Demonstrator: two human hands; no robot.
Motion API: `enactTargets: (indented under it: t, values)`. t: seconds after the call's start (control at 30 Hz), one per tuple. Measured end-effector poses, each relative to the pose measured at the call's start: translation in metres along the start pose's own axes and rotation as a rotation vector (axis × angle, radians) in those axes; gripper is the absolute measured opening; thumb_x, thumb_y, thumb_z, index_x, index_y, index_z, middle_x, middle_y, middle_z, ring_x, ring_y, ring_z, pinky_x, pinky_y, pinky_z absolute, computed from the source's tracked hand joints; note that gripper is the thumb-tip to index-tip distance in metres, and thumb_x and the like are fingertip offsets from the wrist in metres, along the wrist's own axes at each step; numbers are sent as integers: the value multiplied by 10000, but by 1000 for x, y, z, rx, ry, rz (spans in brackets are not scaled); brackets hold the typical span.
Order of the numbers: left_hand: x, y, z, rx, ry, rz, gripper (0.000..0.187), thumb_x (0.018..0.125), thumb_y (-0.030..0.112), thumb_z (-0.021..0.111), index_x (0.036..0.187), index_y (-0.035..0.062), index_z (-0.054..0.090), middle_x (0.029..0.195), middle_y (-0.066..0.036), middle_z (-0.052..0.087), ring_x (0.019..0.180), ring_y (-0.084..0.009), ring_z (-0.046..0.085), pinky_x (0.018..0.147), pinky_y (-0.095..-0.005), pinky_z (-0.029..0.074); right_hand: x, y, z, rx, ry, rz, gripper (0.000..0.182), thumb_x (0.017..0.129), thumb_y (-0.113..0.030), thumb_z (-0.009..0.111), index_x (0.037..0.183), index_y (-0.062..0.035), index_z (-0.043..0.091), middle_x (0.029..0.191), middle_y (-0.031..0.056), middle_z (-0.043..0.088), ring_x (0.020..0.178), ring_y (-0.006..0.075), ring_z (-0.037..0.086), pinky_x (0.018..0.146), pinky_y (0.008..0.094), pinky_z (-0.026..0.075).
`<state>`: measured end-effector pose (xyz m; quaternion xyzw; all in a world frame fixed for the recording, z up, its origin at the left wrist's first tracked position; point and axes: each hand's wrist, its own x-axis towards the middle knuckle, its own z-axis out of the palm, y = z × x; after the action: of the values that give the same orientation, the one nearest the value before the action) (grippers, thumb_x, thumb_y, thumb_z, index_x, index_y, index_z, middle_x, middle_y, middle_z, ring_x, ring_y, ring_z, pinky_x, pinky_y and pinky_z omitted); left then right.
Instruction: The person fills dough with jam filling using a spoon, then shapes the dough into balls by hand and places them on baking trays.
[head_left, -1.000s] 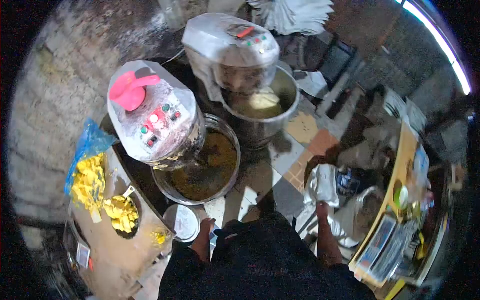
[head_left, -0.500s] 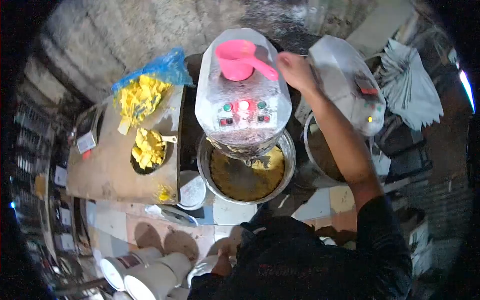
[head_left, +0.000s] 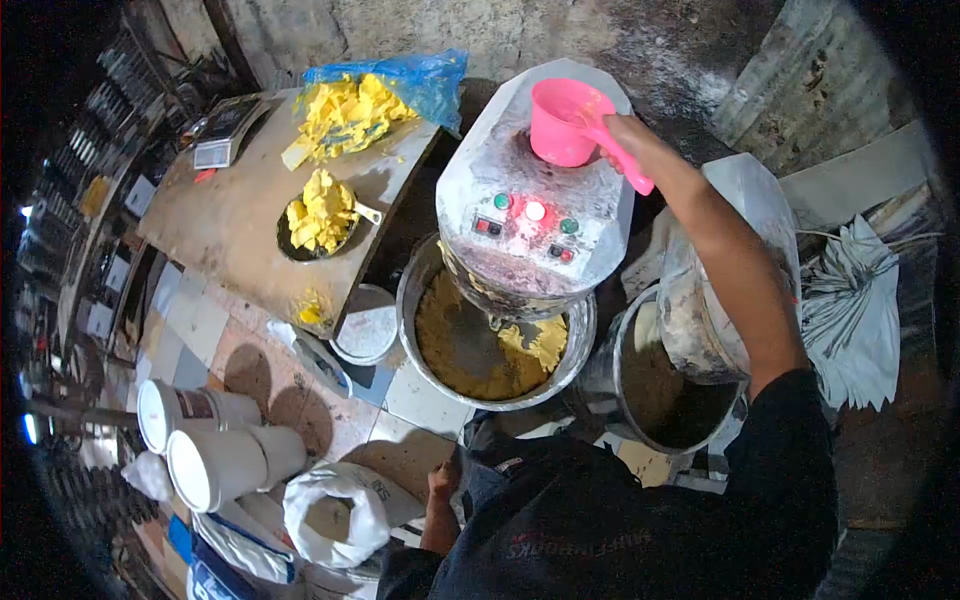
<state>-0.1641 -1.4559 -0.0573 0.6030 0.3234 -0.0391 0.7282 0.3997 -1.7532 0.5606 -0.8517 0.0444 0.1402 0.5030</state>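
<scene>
A pink dipper [head_left: 562, 125] stands on top of the metal mixer [head_left: 540, 180]. My right hand [head_left: 628, 143] is closed around its handle, near where the handle meets the cup. Below the mixer head is a large metal bowl [head_left: 408, 340] holding a yellowish-brown mixture with a paler lump at its right side. My left hand [head_left: 443, 482] hangs low beside my body, near an open white sack [head_left: 300, 500]; its fingers are too small and dim to make out.
At the left, a wooden table [head_left: 230, 225] bears yellow fat [head_left: 350, 110] on blue plastic, a heaped pan [head_left: 320, 210] and a scale [head_left: 222, 140]. A second mixer [head_left: 740, 200] and bowl [head_left: 615, 400] stand right. White buckets [head_left: 215, 470] are at lower left.
My right hand has moved from beside the dipper onto its handle and taken hold of it. The camera view has turned, bringing the sack and more of the floor into sight.
</scene>
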Motion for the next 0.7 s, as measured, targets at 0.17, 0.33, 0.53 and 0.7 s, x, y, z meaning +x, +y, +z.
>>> enactTargets:
  t: [0.17, 0.33, 0.53, 0.7]
  values:
    - [-59, 18, 25, -112, 136, -319, 82, 851, 180, 607, 865, 103, 582, 746, -41, 605, 642, -225, 585, 572, -349, 477, -48, 31, -58, -11, -3, -40, 400, 932, -341, 417, 805, -7, 596, 621, 78, 561, 471, 174, 535, 411, 324, 428]
    - [-107, -3, 51, -207, 138, -288, 294, 861, 275, 587, 1104, 117, 543, 807, -94, 602, 592, -246, 575, 536, -383, 478, -138, 80, -115, -101, -146, -42, 439, 952, -361, 398, 857, 18, 597, 667, 103, 594, 505, 196, 592, 431, 324, 485]
    - [-153, -32, 109, -24, 362, -372, 303, 877, 294, 601, 1100, 96, 545, 788, -73, 584, 591, -203, 561, 499, -340, 458, -238, 192, -134, -25, -226, -48, 437, 999, -380, 383, 976, -1, 600, 683, 89, 601, 509, 159, 595, 460, 290, 488]
    - [-161, -67, 105, 90, 209, -328, 303, 876, 296, 622, 1086, 88, 554, 822, -78, 604, 601, -187, 562, 502, -331, 464, -299, 286, -118, -146, -147, -250, 378, 987, -315, 407, 918, -7, 614, 747, 182, 641, 675, 334, 648, 610, 426, 507]
